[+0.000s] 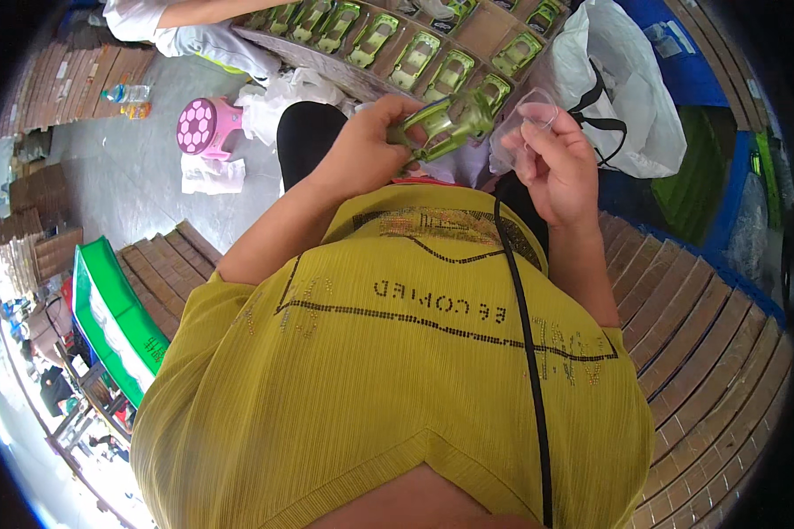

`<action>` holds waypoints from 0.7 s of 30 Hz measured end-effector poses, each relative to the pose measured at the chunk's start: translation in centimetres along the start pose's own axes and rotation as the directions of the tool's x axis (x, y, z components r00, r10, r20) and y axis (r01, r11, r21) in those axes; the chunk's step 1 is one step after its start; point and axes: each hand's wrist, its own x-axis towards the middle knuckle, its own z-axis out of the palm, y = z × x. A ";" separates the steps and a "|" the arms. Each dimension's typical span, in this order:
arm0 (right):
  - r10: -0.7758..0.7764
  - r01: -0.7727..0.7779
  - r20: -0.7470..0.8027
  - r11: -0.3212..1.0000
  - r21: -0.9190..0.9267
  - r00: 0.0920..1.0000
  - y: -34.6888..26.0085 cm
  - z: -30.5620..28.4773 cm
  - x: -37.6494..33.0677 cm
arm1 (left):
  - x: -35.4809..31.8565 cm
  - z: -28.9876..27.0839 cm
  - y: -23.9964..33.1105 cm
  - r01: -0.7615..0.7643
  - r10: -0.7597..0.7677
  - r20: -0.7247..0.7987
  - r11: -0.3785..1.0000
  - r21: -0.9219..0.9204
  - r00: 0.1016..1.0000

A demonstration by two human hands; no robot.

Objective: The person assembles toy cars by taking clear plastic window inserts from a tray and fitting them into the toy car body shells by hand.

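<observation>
My left hand [370, 145] is closed around a green toy car body shell [450, 123], held tilted in front of my lap. In my right hand [560, 163] is a clear plastic piece [516, 132], thin and see-through, pinched between thumb and fingers just right of the shell. The two pieces are close together; whether they touch I cannot tell. Beyond my hands lies a divided cardboard tray [490, 35] with rows of similar green car shells [416, 60] in its compartments. Several compartments at its right side show bare cardboard.
A white plastic bag [631, 97] with black straps stands right of the tray. At left are a pink stool [210, 128], bottles [128, 93] and a green bin [115, 313]. Stacked cardboard [706, 353] lines my right side. Another person's arm [207, 12] reaches in at the upper left.
</observation>
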 end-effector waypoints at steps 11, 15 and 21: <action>-0.105 0.091 -0.067 0.979 -0.182 0.992 -0.4 1.0 -1.0 | -0.7 0.1 2.2 0.238 -0.235 0.072 0.820 -0.521 0.969; -0.093 0.077 -0.093 0.983 -0.164 0.991 -0.2 1.3 -1.1 | -0.8 0.4 2.6 0.192 -0.193 0.054 0.830 -0.523 0.980; -0.102 0.054 -0.158 0.958 -0.280 0.982 0.0 1.6 -1.4 | -0.5 0.7 2.2 0.121 -0.130 0.008 0.899 -0.422 0.992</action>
